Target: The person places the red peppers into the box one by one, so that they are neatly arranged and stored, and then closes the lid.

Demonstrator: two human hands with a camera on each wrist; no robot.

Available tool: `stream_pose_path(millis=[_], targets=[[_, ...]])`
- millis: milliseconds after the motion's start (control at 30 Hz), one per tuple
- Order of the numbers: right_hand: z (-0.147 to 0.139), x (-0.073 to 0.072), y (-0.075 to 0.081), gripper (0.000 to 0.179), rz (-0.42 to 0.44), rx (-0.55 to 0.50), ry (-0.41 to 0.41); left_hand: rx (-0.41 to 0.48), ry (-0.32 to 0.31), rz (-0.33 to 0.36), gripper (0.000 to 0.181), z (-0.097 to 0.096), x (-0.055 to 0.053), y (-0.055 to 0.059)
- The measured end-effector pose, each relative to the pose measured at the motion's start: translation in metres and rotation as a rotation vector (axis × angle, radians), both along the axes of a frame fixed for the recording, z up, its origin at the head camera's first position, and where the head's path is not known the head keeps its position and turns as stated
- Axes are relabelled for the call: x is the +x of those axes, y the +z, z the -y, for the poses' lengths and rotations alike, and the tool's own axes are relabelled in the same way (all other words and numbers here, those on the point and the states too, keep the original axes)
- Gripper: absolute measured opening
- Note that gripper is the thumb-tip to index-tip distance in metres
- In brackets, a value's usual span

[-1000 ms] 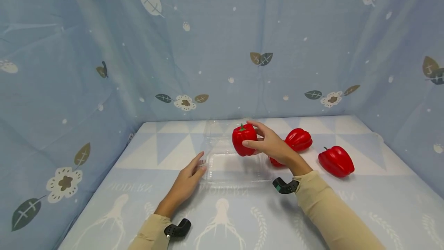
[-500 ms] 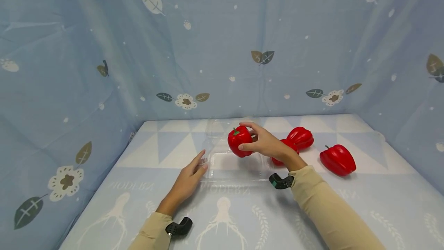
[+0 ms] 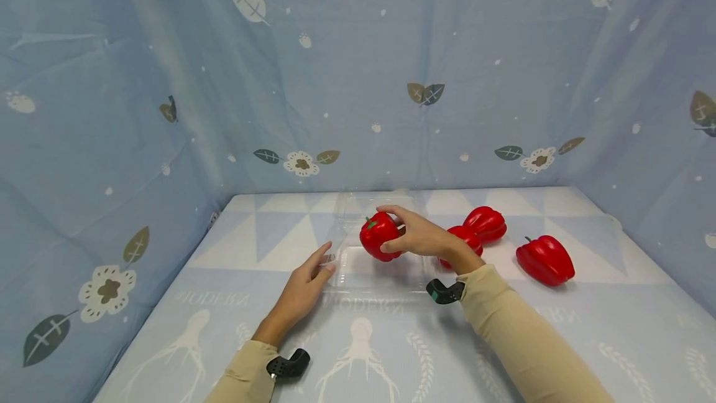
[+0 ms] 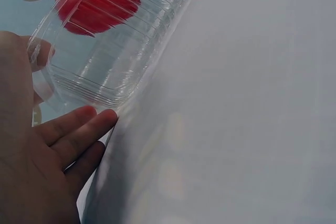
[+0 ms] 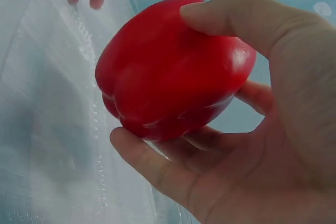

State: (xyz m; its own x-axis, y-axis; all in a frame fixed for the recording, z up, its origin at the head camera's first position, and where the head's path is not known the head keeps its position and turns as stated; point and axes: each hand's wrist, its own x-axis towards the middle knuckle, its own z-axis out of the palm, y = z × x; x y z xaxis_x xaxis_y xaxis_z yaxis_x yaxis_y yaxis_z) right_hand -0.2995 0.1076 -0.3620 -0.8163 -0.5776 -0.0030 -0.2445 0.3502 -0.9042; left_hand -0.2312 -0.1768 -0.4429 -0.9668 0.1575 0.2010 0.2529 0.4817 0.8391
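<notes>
Red pepper (image 3: 377,239): was grasped by right hand (image 3: 422,237), best lowered gently.
Tray (image 4: 94,85): was perhaps touched by unclenched left hand (image 3: 304,286).

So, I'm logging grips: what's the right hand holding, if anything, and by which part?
The right hand holds a red pepper by its sides, green stem untouched.
</notes>
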Motion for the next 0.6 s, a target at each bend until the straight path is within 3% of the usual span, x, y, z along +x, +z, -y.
stream_pose_path(millis=[300,600], targets=[[0.011,-0.003,0.000,0.082,-0.029,0.089,-0.030,0.011,0.002,0.000,0.054,0.001,-0.002,0.000],[0.019,-0.005,-0.005,0.073,-0.036,0.121,-0.034,-0.005,-0.006,0.000,0.055,0.001,-0.002,0.001]])
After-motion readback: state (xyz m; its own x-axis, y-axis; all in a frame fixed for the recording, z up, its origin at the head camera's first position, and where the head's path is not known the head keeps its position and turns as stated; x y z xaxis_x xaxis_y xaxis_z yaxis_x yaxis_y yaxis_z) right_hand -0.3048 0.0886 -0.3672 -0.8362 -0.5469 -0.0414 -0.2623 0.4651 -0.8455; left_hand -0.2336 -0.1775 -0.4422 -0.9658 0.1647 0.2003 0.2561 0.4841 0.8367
